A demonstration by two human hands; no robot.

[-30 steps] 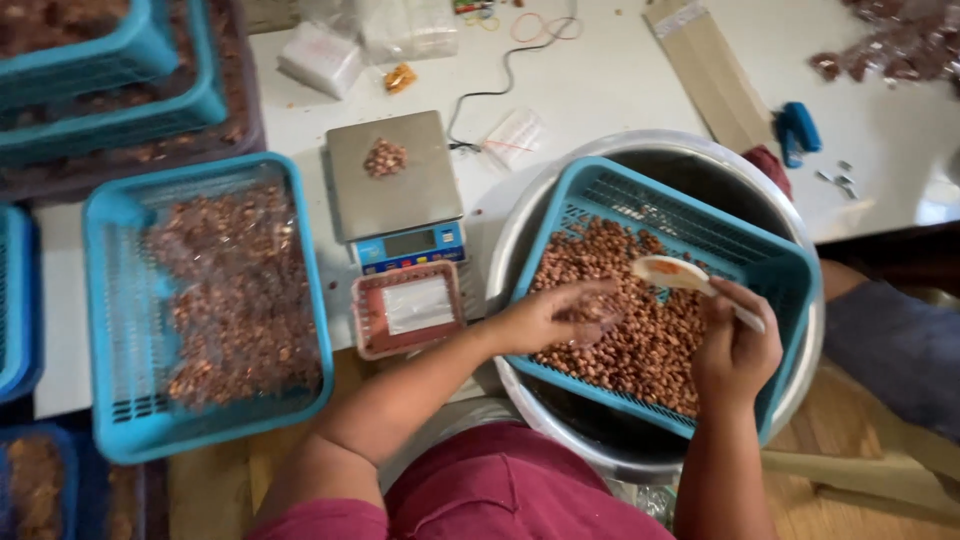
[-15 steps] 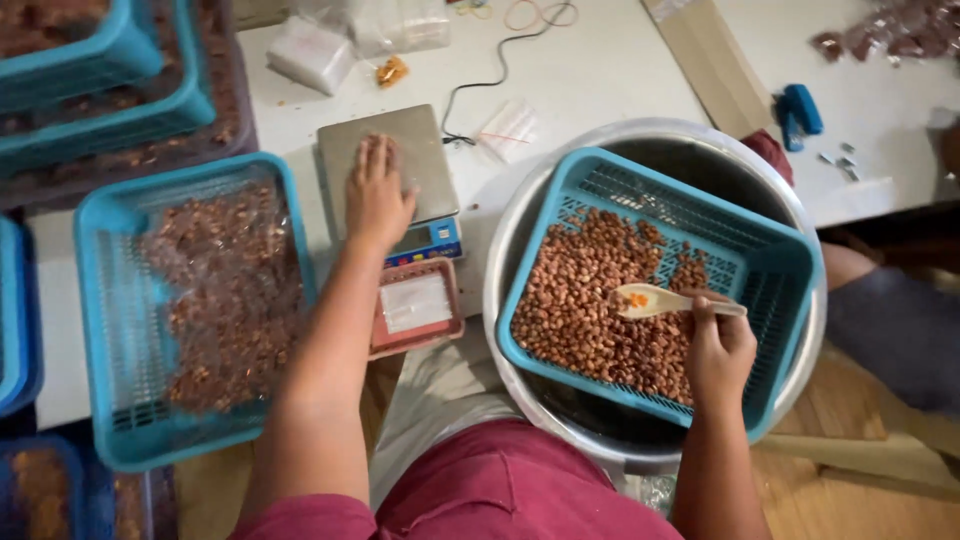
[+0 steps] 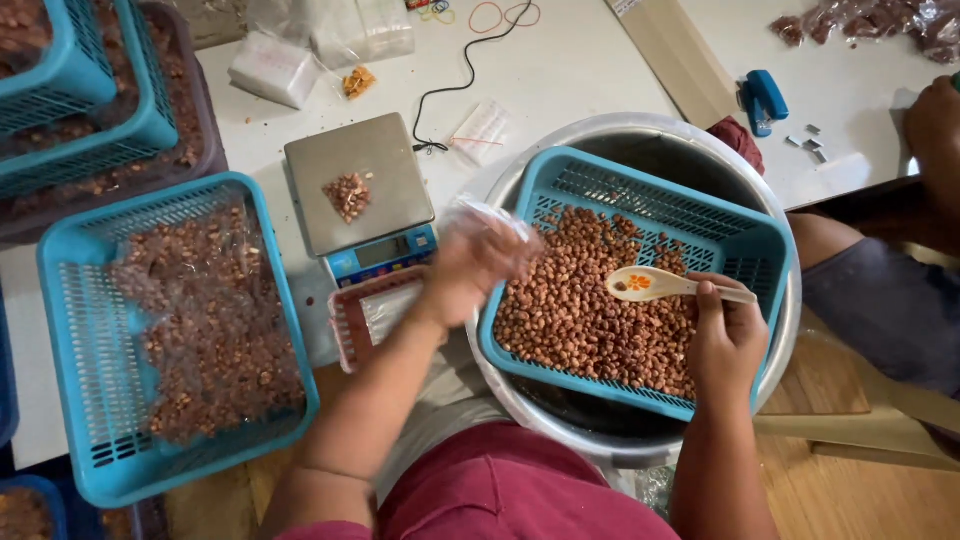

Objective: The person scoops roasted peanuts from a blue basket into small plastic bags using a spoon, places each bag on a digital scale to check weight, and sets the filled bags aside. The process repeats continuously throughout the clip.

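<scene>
My left hand (image 3: 472, 262) is blurred at the left rim of a blue basket (image 3: 770, 250) filled with brown peanuts (image 3: 580, 310), and it grips a small clear plastic bag (image 3: 492, 216). Over the right side of the basket, my right hand (image 3: 725, 338) holds a pale plastic spoon (image 3: 645, 285) level above the peanuts, its bowl pointing left. The basket sits inside a large metal basin (image 3: 640, 135). To the left stands a digital scale (image 3: 385, 170) with a small pile of peanuts (image 3: 347, 196) on its steel plate.
A small red tray (image 3: 345, 320) lies below the scale. A blue basket (image 3: 60, 350) of bagged peanuts sits at the left, more baskets (image 3: 120, 120) behind it. On the white table are a cable (image 3: 450, 85), plastic bags (image 3: 270, 68) and a blue stapler (image 3: 765, 98). Another person's hand (image 3: 935, 130) is at the right edge.
My left hand has left the scale plate and swung right to the basket rim with a clear bag. The spoon stays over the peanuts. The camera view has shifted slightly.
</scene>
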